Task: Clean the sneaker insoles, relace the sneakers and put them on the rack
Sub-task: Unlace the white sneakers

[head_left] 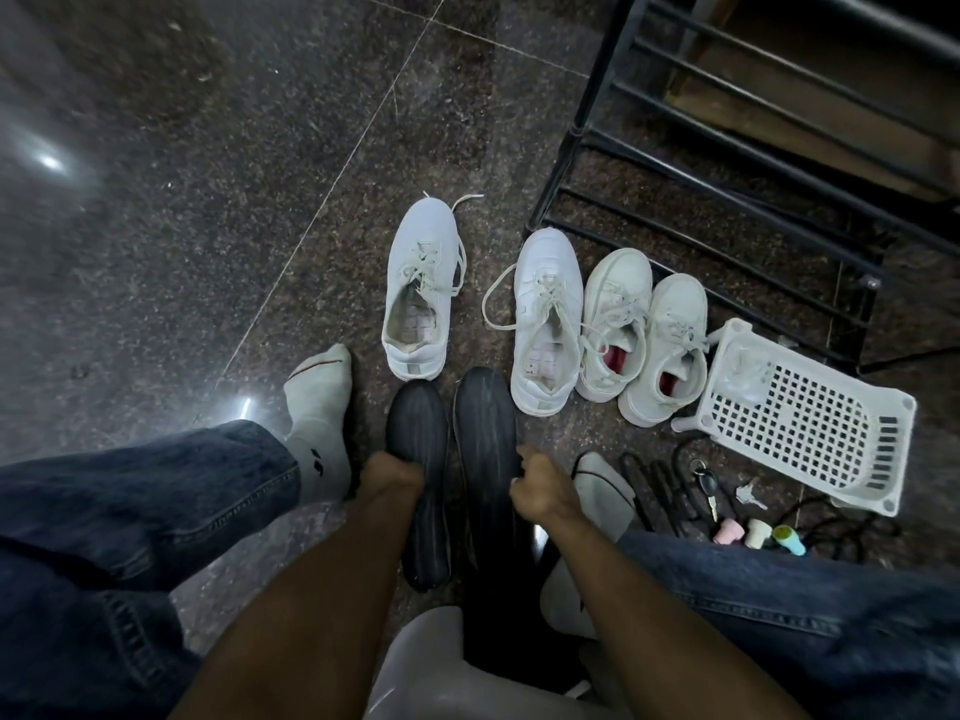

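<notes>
You hold two black insoles side by side, low between your knees, over the dark stone floor (156, 200). Your left hand (392, 472) curls over the near part of the left insole (418, 449), fingers wrapped round its edge. Your right hand (540, 483) pinches the right edge of the right insole (485, 439), which reaches a little farther forward than its partner.

Just beyond the insole tips stand the sneakers they appear to belong to: one white sneaker (421, 288) straight ahead, a second white sneaker (545, 314) apart from it to the right (both laced, lace ends trailing loose on the floor). Touching that second one is another white pair (641, 335) with red linings.

Farther right a white perforated basket (800, 413) lies tipped on its side, with keys (709, 483) and black cords beside it. The black metal rack (727, 163) stands behind the shoes. Your socked feet rest either side.
</notes>
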The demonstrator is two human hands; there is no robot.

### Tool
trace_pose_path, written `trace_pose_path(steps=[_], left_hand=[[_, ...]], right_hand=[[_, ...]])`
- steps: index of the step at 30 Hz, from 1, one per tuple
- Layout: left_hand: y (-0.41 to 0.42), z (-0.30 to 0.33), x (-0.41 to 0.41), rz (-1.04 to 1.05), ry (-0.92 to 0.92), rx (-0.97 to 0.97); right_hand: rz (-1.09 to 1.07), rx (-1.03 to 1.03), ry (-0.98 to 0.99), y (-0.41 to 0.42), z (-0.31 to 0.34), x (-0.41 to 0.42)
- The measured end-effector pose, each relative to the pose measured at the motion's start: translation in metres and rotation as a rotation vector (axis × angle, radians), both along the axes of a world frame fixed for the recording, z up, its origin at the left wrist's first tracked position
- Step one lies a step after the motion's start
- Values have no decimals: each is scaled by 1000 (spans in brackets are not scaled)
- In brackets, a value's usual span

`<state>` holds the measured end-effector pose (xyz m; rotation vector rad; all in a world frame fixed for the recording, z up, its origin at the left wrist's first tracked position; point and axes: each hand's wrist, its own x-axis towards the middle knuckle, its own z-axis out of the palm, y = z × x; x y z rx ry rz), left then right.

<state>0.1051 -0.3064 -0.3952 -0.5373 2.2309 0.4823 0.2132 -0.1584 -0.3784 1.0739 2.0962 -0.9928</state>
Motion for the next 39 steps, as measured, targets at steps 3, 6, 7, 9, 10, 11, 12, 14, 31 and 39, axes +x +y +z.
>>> trace_pose_path(steps=[3,6,7,9,10,11,12,14,31,39], left_hand=[[13,11,4,48,96,-69],[27,20,6,-194,341,-13],[35,21,7,-298,441,71],[59,27,7,-450,581,277],[74,31,5,-510,609,348],[90,37,3,-564,620,398],[106,43,0,-613,625,436],[137,52,-5,-707,627,501],[275,41,-56,-1025,574,361],[301,41,-53,-860,245,436]], right_hand=[[-35,64,46,25,19,-5],[-56,279,122,65,52,-16],[-83,359,147,79,64,-19],[-165,503,180,108,80,-22],[-207,557,182,121,83,-22],[-232,587,172,133,82,-22],[-235,580,140,143,81,-21],[-192,499,63,157,74,-18],[94,424,37,221,53,-67],[432,186,-72,247,81,-86]])
